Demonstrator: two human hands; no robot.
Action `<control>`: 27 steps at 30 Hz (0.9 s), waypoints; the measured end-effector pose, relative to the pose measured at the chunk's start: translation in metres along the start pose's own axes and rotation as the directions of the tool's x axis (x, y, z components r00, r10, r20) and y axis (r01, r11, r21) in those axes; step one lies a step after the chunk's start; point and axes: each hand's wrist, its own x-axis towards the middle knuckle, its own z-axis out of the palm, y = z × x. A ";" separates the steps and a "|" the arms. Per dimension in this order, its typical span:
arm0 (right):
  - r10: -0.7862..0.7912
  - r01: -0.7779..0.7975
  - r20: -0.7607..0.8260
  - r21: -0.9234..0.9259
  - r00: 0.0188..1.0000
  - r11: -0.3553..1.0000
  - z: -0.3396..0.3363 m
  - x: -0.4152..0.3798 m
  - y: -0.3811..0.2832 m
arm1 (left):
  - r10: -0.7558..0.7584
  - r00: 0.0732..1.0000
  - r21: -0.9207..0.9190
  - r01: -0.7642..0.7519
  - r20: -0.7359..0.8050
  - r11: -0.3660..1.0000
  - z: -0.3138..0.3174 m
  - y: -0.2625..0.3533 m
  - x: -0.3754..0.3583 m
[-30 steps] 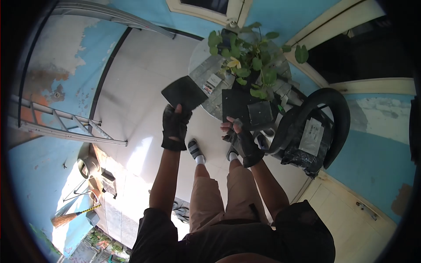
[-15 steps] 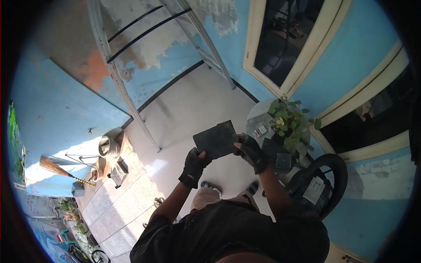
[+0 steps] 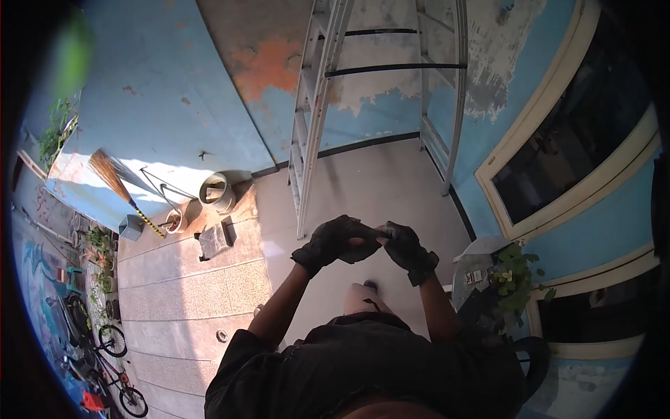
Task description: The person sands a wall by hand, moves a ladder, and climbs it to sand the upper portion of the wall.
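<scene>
My left hand [image 3: 336,241], in a black fingerless glove, is closed in front of my body. My right hand [image 3: 407,250], gloved the same way, is closed with its fingertips meeting the left hand's. Between them is a black sheet [image 3: 365,249], seen folded or nearly edge-on. Its dark surface blends with the gloves, so its outline is hard to make out. Both hands are raised above the grey floor [image 3: 370,178].
An aluminium stepladder [image 3: 315,119] stands ahead by the peeling blue wall. At right, a round table [image 3: 464,269] bears a potted plant [image 3: 516,276]. A broom [image 3: 115,178], a bucket [image 3: 217,193] and a dustpan-like tray [image 3: 214,241] are at left. Bicycles [image 3: 115,370] stand farther off.
My view has swung left, so the ladder and table appear farther right. My hands have come together, and the black sheet's broad face no longer shows.
</scene>
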 end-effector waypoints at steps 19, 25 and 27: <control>-0.165 0.176 -0.738 -0.064 0.654 0.982 -0.044 0.479 -0.077 | -0.171 0.748 -0.052 0.180 -0.642 0.982 -0.309 -0.197 0.078; 0.002 -0.158 -0.909 -0.070 0.416 0.985 -0.014 0.524 -0.103 | -0.188 0.701 -0.124 0.142 -0.688 0.982 -0.395 -0.245 0.101; -0.036 -0.215 -0.942 -0.113 0.333 0.970 -0.013 0.529 -0.100 | -0.187 0.720 -0.093 0.169 -0.668 0.981 -0.428 -0.266 0.120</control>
